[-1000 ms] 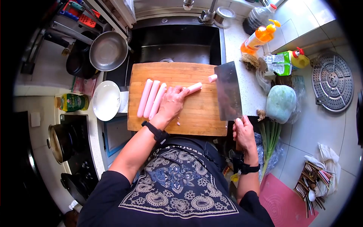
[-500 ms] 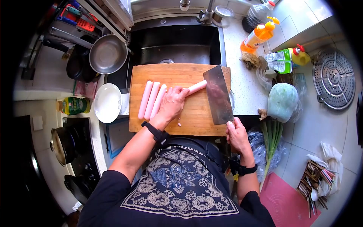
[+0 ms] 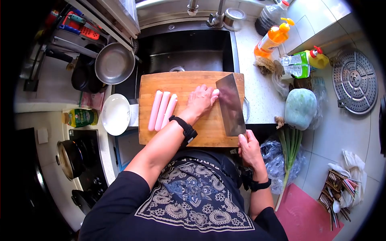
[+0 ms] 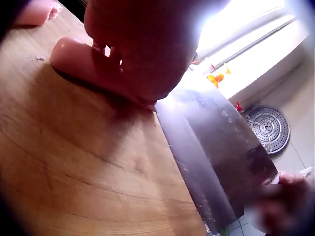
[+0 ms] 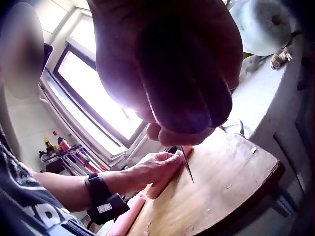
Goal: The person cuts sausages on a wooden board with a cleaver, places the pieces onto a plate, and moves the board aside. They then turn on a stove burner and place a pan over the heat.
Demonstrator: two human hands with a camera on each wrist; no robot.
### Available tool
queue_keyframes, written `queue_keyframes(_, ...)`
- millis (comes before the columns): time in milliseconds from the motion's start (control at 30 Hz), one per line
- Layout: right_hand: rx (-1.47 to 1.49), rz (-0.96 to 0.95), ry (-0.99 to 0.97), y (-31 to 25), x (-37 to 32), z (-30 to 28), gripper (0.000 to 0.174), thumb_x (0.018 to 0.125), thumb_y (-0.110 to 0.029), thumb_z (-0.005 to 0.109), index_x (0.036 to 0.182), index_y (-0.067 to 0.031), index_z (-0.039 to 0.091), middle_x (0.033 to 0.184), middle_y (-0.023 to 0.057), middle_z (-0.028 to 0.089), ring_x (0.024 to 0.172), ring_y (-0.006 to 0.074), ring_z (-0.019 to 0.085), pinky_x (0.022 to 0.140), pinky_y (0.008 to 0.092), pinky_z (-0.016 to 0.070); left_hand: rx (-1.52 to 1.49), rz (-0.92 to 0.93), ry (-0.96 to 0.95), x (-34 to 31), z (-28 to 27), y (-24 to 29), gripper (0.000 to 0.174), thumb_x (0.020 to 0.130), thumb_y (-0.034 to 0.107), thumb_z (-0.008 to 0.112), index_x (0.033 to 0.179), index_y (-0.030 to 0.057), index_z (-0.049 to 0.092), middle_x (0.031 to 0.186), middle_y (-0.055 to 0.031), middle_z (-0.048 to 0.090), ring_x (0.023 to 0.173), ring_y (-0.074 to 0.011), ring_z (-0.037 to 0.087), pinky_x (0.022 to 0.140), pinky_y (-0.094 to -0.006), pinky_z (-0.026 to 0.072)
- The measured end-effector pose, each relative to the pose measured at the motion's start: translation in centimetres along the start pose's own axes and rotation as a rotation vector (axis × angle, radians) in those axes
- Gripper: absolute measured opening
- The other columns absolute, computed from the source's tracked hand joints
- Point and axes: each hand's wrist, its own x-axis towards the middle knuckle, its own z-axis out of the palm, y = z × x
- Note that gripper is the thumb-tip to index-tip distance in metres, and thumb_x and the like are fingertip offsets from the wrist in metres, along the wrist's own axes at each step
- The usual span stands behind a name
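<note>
On a wooden cutting board (image 3: 197,134), my left hand (image 3: 200,100) lies over a pink sausage (image 4: 74,56) and holds it down with bent fingers. Only a short end of that sausage shows past the fingers in the head view. My right hand (image 3: 250,149) grips the handle of a broad cleaver (image 3: 231,106). The blade stands over the right part of the board, right beside the fingertips and the sausage's end. Three more sausages (image 3: 162,110) lie side by side left of the left hand, partly hidden by the wrist.
Behind the board is a dark sink (image 3: 185,50). A white plate (image 3: 116,115) stands to the left and a frying pan (image 3: 114,63) beyond it. Along the right are an orange pump bottle (image 3: 271,42), a pale green melon (image 3: 300,108) and green onions (image 3: 290,146).
The cleaver has moved left to the sausage's end, and the small cut piece is no longer visible. My left hand has slid right along the sausage, close to the blade.
</note>
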Motion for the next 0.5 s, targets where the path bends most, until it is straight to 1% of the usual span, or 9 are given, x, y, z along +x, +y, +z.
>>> queue_keyframes(33, 0.012, 0.001, -0.004, 0.1, 0.0, -0.2, 0.021, 0.099, -0.021, 0.053, 0.111, -0.0038, 0.055, 0.071, 0.0004, 0.055, 0.051, 0.0070, 0.052, 0.046, 0.0241, 0.0439, -0.002, 0.001, 0.000, 0.1, 0.2, 0.1, 0.030, 0.093, 0.034, 0.059, 0.105, 0.0072, 0.063, 0.102, -0.0159, 0.062, 0.100, -0.0340, 0.059, 0.084, -0.0472, 0.0504)
queue_keyframes(133, 0.190, 0.052, 0.018, -0.3, -0.4, -0.9, 0.019, 0.100, -0.022, 0.052, 0.111, -0.0059, 0.055, 0.073, -0.0001, 0.055, 0.051, 0.0066, 0.050, 0.045, 0.0230, 0.0436, 0.017, 0.018, -0.001, 0.2, 0.3, 0.0, 0.029, 0.093, 0.034, 0.058, 0.104, 0.0074, 0.063, 0.101, -0.0159, 0.062, 0.099, -0.0339, 0.060, 0.083, -0.0469, 0.0513)
queue_keyframes(200, 0.256, 0.003, 0.069, 0.1, -0.5, -1.7, 0.015, 0.101, -0.023, 0.053, 0.104, -0.0088, 0.052, 0.074, -0.0006, 0.053, 0.051, 0.0056, 0.049, 0.043, 0.0213, 0.0424, 0.058, 0.045, 0.001, 0.0, 0.3, -0.2, 0.029, 0.093, 0.033, 0.058, 0.106, 0.0080, 0.063, 0.101, -0.0159, 0.062, 0.098, -0.0340, 0.060, 0.082, -0.0460, 0.0520)
queue_keyframes(267, 0.319, -0.046, 0.155, 0.0, -0.7, -2.4, 0.014, 0.102, -0.023, 0.051, 0.101, -0.0093, 0.050, 0.073, -0.0007, 0.053, 0.051, 0.0054, 0.049, 0.043, 0.0209, 0.0426, 0.094, 0.060, -0.006, -0.2, 0.2, -0.1, 0.030, 0.093, 0.034, 0.059, 0.108, 0.0083, 0.062, 0.102, -0.0152, 0.062, 0.098, -0.0335, 0.060, 0.081, -0.0453, 0.0525)
queue_keyframes(333, 0.344, -0.046, 0.198, -0.7, -1.0, -3.0, 0.016, 0.103, -0.025, 0.049, 0.101, -0.0093, 0.049, 0.074, -0.0005, 0.052, 0.051, 0.0059, 0.049, 0.042, 0.0215, 0.0433, 0.117, 0.076, -0.011, -0.3, 0.1, 0.1, 0.030, 0.092, 0.033, 0.060, 0.109, 0.0083, 0.061, 0.103, -0.0144, 0.061, 0.099, -0.0328, 0.060, 0.080, -0.0448, 0.0530)
queue_keyframes(400, 0.350, -0.035, 0.206, -0.1, -1.1, -3.3, 0.016, 0.103, -0.026, 0.048, 0.100, -0.0096, 0.049, 0.073, -0.0004, 0.052, 0.051, 0.0064, 0.049, 0.042, 0.0221, 0.0435, 0.136, 0.082, -0.012, -0.4, 0.3, 0.2, 0.031, 0.091, 0.032, 0.062, 0.110, 0.0081, 0.061, 0.104, -0.0135, 0.061, 0.100, -0.0318, 0.060, 0.078, -0.0445, 0.0535)
queue_keyframes(433, 0.328, -0.020, 0.205, -0.1, -1.3, -3.3, 0.015, 0.102, -0.025, 0.049, 0.099, -0.0103, 0.049, 0.073, -0.0002, 0.052, 0.051, 0.0068, 0.049, 0.042, 0.0226, 0.0437, 0.139, 0.085, -0.036, -0.3, 0.5, 0.1, 0.031, 0.088, 0.030, 0.064, 0.109, 0.0072, 0.061, 0.105, -0.0127, 0.061, 0.100, -0.0305, 0.060, 0.078, -0.0450, 0.0537)
queue_keyframes(467, 0.300, 0.002, 0.197, 0.2, -1.3, -3.4, 0.015, 0.102, -0.025, 0.050, 0.099, -0.0112, 0.049, 0.072, -0.0005, 0.052, 0.051, 0.0070, 0.050, 0.041, 0.0226, 0.0436, 0.144, 0.087, -0.055, -0.3, 0.8, 0.2, 0.029, 0.087, 0.026, 0.063, 0.109, 0.0070, 0.062, 0.102, -0.0126, 0.061, 0.099, -0.0305, 0.060, 0.077, -0.0442, 0.0541)
queue_keyframes(500, 0.308, 0.022, 0.193, 0.2, -1.5, -3.2, 0.014, 0.102, -0.025, 0.050, 0.099, -0.0114, 0.049, 0.073, -0.0007, 0.052, 0.051, 0.0070, 0.050, 0.041, 0.0228, 0.0435, 0.189, 0.126, -0.046, -0.1, 2.5, -0.7, 0.028, 0.088, 0.025, 0.061, 0.109, 0.0066, 0.062, 0.101, -0.0125, 0.062, 0.100, -0.0305, 0.060, 0.076, -0.0436, 0.0546)
